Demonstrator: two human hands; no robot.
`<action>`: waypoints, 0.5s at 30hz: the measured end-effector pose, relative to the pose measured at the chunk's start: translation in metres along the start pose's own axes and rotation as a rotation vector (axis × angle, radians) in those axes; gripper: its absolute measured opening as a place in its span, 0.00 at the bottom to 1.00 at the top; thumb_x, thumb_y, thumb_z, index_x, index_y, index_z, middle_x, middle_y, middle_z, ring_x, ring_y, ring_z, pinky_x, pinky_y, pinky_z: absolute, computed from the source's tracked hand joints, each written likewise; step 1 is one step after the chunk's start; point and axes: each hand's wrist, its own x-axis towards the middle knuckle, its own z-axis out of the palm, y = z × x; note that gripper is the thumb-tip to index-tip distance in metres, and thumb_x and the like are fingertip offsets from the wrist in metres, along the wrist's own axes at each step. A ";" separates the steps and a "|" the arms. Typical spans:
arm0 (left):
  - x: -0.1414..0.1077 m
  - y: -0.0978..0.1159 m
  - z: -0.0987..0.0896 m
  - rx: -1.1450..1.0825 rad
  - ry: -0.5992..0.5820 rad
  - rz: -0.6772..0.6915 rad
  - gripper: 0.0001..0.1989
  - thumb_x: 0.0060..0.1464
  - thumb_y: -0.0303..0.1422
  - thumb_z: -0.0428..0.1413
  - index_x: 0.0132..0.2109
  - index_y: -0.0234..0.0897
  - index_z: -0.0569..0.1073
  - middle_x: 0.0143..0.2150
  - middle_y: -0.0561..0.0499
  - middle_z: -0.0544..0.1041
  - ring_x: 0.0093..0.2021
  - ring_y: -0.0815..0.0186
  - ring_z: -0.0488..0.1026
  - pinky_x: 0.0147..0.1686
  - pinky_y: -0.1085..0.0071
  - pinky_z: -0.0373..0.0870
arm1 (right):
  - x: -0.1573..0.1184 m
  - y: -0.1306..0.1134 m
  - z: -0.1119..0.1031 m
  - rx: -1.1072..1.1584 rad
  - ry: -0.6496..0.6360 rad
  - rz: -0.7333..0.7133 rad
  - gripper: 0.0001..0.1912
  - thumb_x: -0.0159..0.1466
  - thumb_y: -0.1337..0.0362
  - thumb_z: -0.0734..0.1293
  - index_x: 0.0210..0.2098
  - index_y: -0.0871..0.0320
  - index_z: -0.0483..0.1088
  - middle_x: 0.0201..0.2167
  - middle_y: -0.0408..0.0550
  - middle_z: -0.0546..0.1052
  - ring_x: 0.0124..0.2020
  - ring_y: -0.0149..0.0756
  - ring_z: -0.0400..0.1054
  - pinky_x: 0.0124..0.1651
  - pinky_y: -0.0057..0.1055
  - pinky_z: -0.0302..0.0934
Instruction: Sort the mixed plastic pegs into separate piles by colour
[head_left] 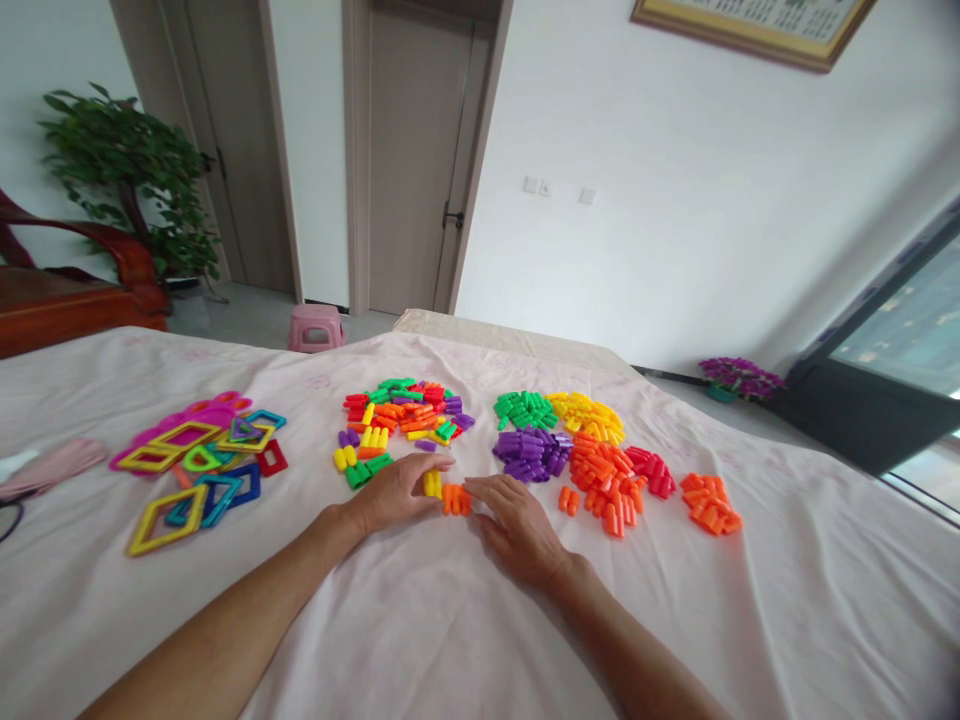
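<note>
Between my hands, two small plastic building pieces sit close together just above or on the cloth. My left hand (397, 490) pinches a yellow ribbed building piece (433, 484) between thumb and fingers. Beside it is an orange ribbed building piece (456, 499), with the fingertips of my right hand (519, 520) closed at its right edge. The right thumb is bent under the fingers, and part of its contact is hidden. Just beyond my left hand lies a mixed pile of coloured pieces (409, 408). A purple pile (531, 454) lies beyond my right hand.
Green (523, 410), yellow (589, 415), orange (606, 475) and red (651, 470) piles lie at the right, with a separate orange group (711, 503) farther out. Magnetic frame tiles (169, 520) overlap at the left on the pink-white cloth (420, 620). A pink stool (316, 328) stands beyond.
</note>
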 end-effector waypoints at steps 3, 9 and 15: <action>0.001 -0.003 0.001 0.023 0.004 -0.007 0.36 0.48 0.38 0.67 0.64 0.40 0.68 0.59 0.43 0.76 0.58 0.56 0.72 0.58 0.61 0.67 | 0.004 -0.006 0.001 0.004 -0.062 -0.021 0.21 0.68 0.66 0.65 0.61 0.54 0.66 0.56 0.53 0.74 0.55 0.43 0.68 0.57 0.42 0.63; 0.002 -0.002 -0.004 0.207 0.093 -0.012 0.35 0.46 0.41 0.68 0.61 0.40 0.72 0.58 0.42 0.77 0.59 0.52 0.71 0.62 0.56 0.62 | 0.000 -0.002 0.001 -0.046 -0.024 0.103 0.11 0.68 0.68 0.64 0.48 0.55 0.74 0.42 0.51 0.78 0.43 0.39 0.70 0.47 0.37 0.64; 0.002 -0.005 -0.007 0.270 0.096 -0.010 0.34 0.45 0.43 0.68 0.60 0.42 0.74 0.56 0.44 0.78 0.58 0.52 0.72 0.65 0.53 0.58 | 0.002 -0.006 0.002 -0.057 -0.086 0.009 0.25 0.68 0.66 0.64 0.64 0.54 0.63 0.61 0.54 0.70 0.60 0.44 0.63 0.61 0.44 0.59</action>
